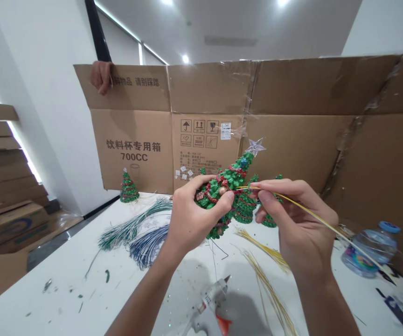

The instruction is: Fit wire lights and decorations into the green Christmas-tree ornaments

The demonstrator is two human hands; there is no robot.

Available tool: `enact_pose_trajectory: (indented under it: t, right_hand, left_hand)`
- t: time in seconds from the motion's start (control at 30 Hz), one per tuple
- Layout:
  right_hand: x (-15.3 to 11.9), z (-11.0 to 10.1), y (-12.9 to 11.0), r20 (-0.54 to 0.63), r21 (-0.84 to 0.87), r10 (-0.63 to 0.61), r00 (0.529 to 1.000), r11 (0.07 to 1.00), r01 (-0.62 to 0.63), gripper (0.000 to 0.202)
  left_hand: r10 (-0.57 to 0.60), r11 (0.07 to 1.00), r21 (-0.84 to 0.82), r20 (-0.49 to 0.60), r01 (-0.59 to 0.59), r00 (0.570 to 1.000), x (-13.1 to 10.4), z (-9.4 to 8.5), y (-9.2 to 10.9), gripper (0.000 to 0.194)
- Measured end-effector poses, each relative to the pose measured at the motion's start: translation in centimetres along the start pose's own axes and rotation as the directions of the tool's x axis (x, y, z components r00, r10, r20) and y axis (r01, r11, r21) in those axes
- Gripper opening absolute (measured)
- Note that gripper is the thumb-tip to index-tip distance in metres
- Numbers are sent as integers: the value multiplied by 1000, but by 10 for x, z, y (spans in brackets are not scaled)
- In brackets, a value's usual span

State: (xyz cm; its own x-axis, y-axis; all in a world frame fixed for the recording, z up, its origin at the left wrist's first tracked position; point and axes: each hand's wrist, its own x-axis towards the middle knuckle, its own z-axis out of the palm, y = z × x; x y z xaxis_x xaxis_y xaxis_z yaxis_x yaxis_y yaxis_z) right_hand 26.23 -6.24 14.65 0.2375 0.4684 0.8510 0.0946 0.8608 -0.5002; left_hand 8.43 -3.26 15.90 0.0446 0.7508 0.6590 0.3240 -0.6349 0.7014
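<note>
A small green Christmas tree [234, 175] with red garland, gold balls and a clear star on top is tilted to the right in my left hand [196, 210], whose fingers and thumb close round its side. My right hand [297, 214] pinches a thin yellow wire [309, 212] between thumb and fingers. One end of the wire reaches the tree's decorated side, close to my left thumb; whether it is fastened there I cannot tell. The wire's long tail runs down to the right.
Bundles of green wire [138, 221], blue wire [149, 247] and yellow wire [269, 284] lie on the white table [47, 303]. A glue gun [211, 298], smaller tree [129, 187] and water bottle [371, 249] stand around. A cardboard screen [292, 88], gripped by another person's hand [100, 77], closes the back.
</note>
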Motion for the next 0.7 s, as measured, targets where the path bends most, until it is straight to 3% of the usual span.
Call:
enact_pose_trajectory:
  t: [0.37, 0.7]
  right_hand:
    - [-4, 0, 0, 41, -110, -26, 999, 994, 30, 18]
    - [-5, -3, -1, 75, -122, 52, 996, 992, -42, 12]
  left_hand:
    - [19, 1000, -4, -5, -19, 1000, 0, -3, 0, 32]
    - [51, 999, 1, 18, -51, 999, -1, -2, 3, 34]
